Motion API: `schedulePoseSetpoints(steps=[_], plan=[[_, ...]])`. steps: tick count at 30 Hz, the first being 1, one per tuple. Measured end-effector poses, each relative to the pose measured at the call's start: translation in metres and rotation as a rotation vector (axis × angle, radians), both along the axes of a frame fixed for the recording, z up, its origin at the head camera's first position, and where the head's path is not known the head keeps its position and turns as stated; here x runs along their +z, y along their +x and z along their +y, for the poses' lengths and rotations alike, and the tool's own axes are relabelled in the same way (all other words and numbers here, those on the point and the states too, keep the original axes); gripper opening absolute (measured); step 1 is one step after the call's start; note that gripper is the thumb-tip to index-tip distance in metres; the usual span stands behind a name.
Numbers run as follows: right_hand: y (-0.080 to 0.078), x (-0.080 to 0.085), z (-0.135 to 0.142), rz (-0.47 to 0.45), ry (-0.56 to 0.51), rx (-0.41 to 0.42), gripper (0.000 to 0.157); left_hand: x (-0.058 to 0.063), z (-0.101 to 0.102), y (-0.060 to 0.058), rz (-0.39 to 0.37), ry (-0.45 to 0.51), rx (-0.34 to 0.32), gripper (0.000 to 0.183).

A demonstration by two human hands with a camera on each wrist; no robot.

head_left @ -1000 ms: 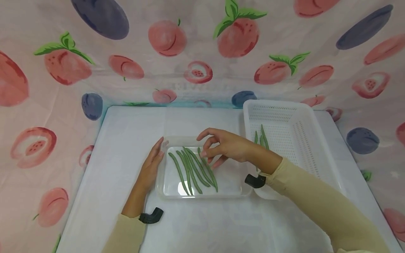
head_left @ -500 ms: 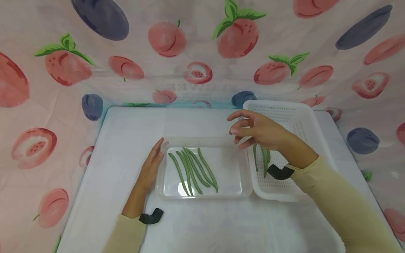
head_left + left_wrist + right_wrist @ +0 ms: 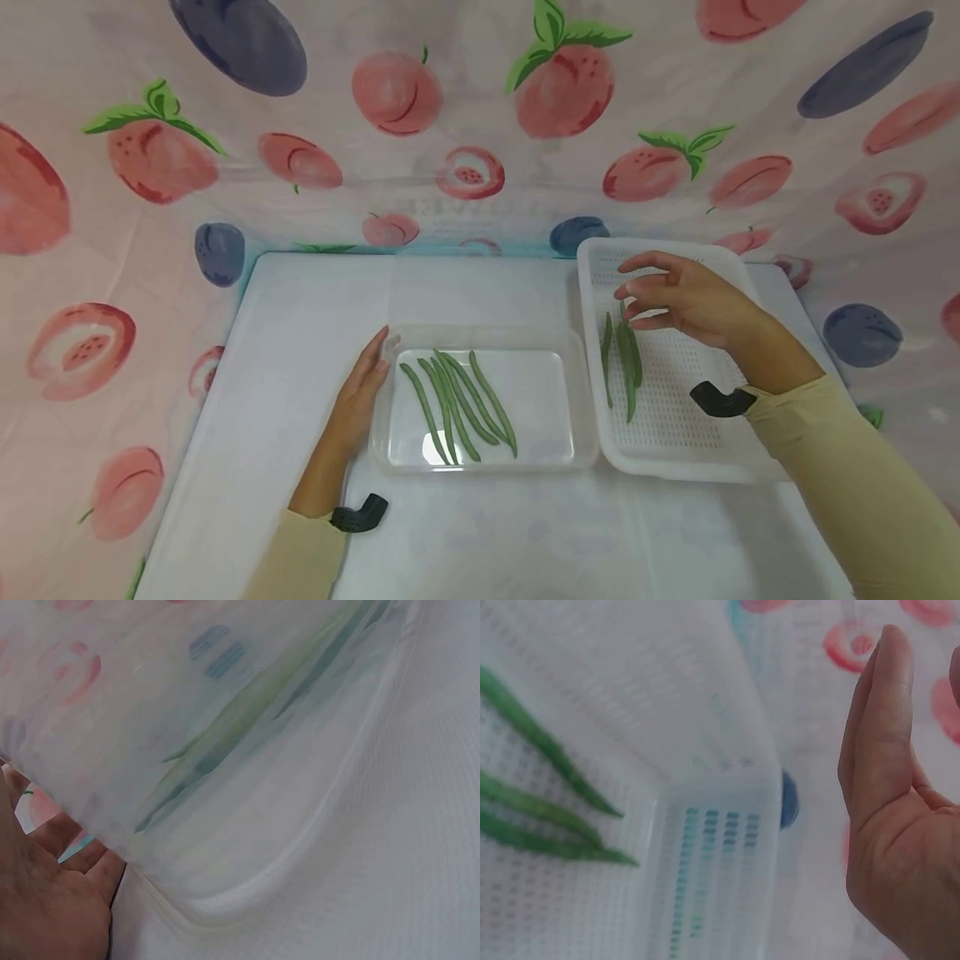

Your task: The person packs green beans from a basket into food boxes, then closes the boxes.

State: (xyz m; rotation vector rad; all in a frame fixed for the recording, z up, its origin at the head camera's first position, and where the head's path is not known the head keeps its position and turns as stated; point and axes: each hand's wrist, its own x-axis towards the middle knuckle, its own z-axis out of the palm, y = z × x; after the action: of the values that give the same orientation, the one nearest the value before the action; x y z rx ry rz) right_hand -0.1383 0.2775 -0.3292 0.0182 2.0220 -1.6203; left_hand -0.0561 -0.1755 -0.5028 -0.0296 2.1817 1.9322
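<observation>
In the head view my left hand (image 3: 358,396) rests with extended fingers against the left side of a clear plastic container (image 3: 566,337). Several green beans (image 3: 457,408) lie roughly side by side in it. My right hand (image 3: 693,302) hovers over a white perforated basket (image 3: 738,267) on the right, fingers loosely bent and nothing held. Below its fingertips three green beans (image 3: 628,367) lie along the basket's left side. The right wrist view shows the basket's beans (image 3: 547,825) and my right hand (image 3: 892,802) apart from them. Blurry beans show through the container wall (image 3: 240,862) in the left wrist view.
Container and basket stand close together on a white-covered table (image 3: 480,533). Behind the table hangs a fruit-printed cloth (image 3: 480,108), which also runs along both sides. A black wrist mount (image 3: 722,400) sits at the right cuff, another mount (image 3: 360,512) at the left.
My right hand has moved right from over the container's beans, across the gap, to above the basket. The bean under its fingers now lies fully uncovered with the others. The left hand stays put.
</observation>
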Motion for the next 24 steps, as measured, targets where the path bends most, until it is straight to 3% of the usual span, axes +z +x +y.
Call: schedulePoseSetpoints(steps=[10,16,24], plan=[[-0.009,-0.031,0.038,-0.081,-0.128,-0.021,0.023,0.0,0.001,0.0,0.007,-0.014,0.0,0.053],[-0.014,-0.053,0.05,-0.111,-0.034,-0.035,0.027,0.0,0.001,0.0,0.013,0.002,-0.005,0.052],[-0.02,-0.076,0.063,-0.156,0.054,-0.055,0.053,0.0,0.0,0.0,0.016,0.014,-0.01,0.053]])
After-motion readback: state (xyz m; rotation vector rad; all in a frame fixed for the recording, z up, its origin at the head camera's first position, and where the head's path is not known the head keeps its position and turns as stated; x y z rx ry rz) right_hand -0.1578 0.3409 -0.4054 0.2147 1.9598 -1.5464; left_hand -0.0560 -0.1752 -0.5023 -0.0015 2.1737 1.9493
